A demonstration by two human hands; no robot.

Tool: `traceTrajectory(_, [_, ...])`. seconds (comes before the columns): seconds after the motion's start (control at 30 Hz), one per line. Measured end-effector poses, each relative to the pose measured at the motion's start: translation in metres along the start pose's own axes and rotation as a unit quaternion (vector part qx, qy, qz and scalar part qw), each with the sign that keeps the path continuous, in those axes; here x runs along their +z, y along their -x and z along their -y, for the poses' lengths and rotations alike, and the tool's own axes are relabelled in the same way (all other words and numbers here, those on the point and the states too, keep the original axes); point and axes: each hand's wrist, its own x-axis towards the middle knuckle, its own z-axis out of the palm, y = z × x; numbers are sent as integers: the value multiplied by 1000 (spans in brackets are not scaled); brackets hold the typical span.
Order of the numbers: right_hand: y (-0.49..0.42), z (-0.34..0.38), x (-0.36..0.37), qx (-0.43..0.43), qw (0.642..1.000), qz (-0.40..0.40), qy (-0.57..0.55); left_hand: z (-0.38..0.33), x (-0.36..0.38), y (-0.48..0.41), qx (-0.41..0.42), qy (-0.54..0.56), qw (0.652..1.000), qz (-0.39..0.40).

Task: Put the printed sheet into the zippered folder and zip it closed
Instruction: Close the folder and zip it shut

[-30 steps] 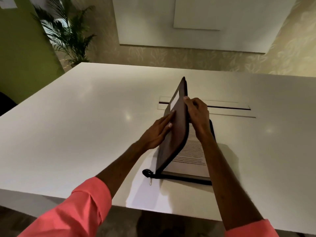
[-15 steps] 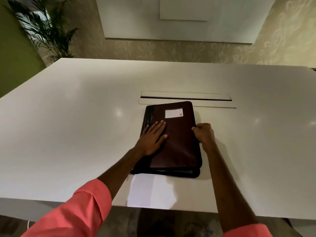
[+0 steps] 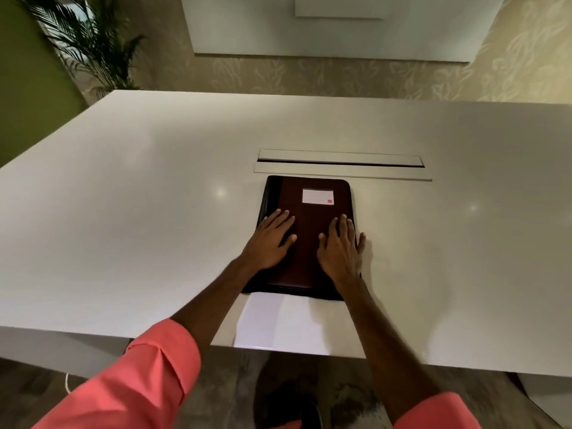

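The dark brown zippered folder (image 3: 309, 230) lies flat with its cover down on the white table (image 3: 123, 212), a white label (image 3: 318, 196) near its far end. My left hand (image 3: 272, 239) rests flat on the folder's left half, fingers straight. My right hand (image 3: 340, 246) lies flat on the right half, its little finger over the right edge. The printed sheet is hidden inside the folder. I cannot see the zipper pull or tell how far the zip runs.
A long cable slot (image 3: 340, 162) with a flap is set in the table just beyond the folder. A bright white patch (image 3: 278, 323) shows on the table between the folder and the near edge. A potted palm (image 3: 89, 41) stands at the far left.
The folder cover swung down from upright onto the printed sheet. My right hand let go of the cover edge and now lies flat on top, beside my left.
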Motion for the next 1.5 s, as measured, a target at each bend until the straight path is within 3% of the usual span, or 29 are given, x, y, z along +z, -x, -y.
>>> traceTrajectory(0.13, [15, 27, 7, -27, 1000, 6, -13, 20, -24, 31, 16, 22, 997, -77])
traceTrajectory(0.43, [74, 101, 37, -115, 985, -64, -109, 53, -54, 129, -27, 145, 981, -129])
traceTrajectory(0.63, [125, 127, 35, -157, 959, -179, -153, 64, -50, 173, 1, 152, 981, -119])
traceTrajectory(0.77, [155, 136, 33, -170, 963, -135, -162, 71, -44, 180, 63, 103, 987, -104])
traceTrajectory(0.93, [168, 138, 43, -150, 978, -80, -119, 70, -43, 179, 56, 88, 989, -107])
traceTrajectory(1.17, [169, 147, 48, -83, 986, -91, -110, 72, -37, 178, 57, 93, 988, -111])
traceTrajectory(1.5, [167, 153, 45, -58, 988, -71, -123, 72, -35, 178, 58, 68, 990, -112])
